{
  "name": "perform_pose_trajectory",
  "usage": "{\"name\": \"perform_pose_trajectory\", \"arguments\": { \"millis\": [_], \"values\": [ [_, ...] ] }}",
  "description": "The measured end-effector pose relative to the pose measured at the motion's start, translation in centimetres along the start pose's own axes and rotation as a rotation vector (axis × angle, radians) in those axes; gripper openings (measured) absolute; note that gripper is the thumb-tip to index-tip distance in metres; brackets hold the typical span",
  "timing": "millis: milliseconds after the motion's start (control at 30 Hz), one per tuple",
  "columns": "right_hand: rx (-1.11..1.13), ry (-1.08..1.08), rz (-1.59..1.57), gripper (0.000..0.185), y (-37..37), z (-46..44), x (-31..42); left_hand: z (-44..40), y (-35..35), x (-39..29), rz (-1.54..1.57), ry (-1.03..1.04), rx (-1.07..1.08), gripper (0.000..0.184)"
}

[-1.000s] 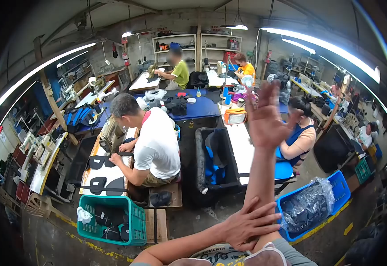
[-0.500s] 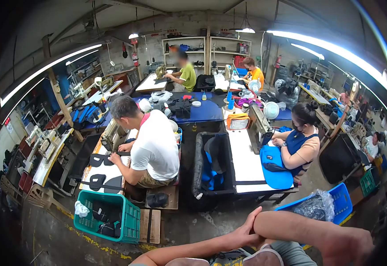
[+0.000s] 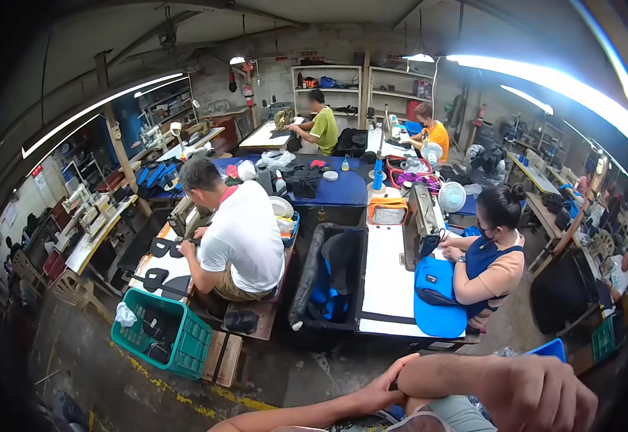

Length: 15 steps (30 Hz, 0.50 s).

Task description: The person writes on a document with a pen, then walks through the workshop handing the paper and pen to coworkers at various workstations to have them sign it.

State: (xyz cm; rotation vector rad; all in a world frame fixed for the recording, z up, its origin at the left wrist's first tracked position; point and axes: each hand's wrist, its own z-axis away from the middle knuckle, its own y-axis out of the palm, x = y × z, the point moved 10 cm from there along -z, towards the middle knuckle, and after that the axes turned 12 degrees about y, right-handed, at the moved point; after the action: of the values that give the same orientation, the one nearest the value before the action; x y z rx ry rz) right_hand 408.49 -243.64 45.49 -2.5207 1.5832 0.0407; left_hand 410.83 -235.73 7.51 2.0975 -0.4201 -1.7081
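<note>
My left hand [image 3: 386, 385] reaches in from the lower left and is closed round my right forearm near the elbow. My right hand [image 3: 544, 396], large and close to the camera at the lower right, has its fingers curled down; whatever lies inside them is hidden. Below my arms, light grey-green trousers [image 3: 461, 414] show in part. Just beyond my right hand, a corner of a blue crate [image 3: 550, 350] is visible, mostly covered by my hand and arm.
Ahead, a person in a white shirt [image 3: 245, 237] works at a sewing machine [image 3: 184, 216]. A person in a blue top [image 3: 498, 259] sews a blue cap-like piece [image 3: 436, 288]. A green crate [image 3: 191, 345], a wooden stool [image 3: 224, 356] and a black bin [image 3: 303, 288] stand between.
The view has tilted and shifted, so the room sits lower and my arms show less. My right hand looks sharper and higher, and the blue crate is now largely covered.
</note>
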Motion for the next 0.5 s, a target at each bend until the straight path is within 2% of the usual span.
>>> {"name": "perform_pose_trajectory", "arguments": {
  "millis": [133,233,300,333,367,433,500],
  "values": [
    [0.055,-0.046,-0.068,0.021,-1.1,0.5,2.3,-1.0,0.9,0.8,-0.078,-0.009,-0.158,0.081],
    [0.072,-0.047,-0.017,0.020,-1.6,1.2,3.1,-1.8,1.2,1.8,-0.183,0.031,-0.120,0.079],
    [-0.013,0.072,0.104,0.023,-2.1,1.8,2.2,-2.1,1.1,3.6,-0.232,0.043,-0.085,0.078],
    [-0.055,0.135,0.166,0.025,-2.5,2.1,1.7,-2.2,1.0,5.5,-0.158,0.041,-0.072,0.078],
    [0.072,0.343,0.060,0.023,-4.0,3.4,0.3,-2.4,1.0,6.8,-0.084,0.042,-0.058,0.077],
    [-0.060,0.567,0.068,0.037,-8.3,7.7,-3.4,-2.0,0.9,7.7,-0.004,0.034,-0.034,0.077],
    [-0.216,0.836,0.085,0.052,-13.8,12.7,-8.8,-1.0,1.2,8.3,0.135,-0.240,-0.021,0.073]
  ]
}}
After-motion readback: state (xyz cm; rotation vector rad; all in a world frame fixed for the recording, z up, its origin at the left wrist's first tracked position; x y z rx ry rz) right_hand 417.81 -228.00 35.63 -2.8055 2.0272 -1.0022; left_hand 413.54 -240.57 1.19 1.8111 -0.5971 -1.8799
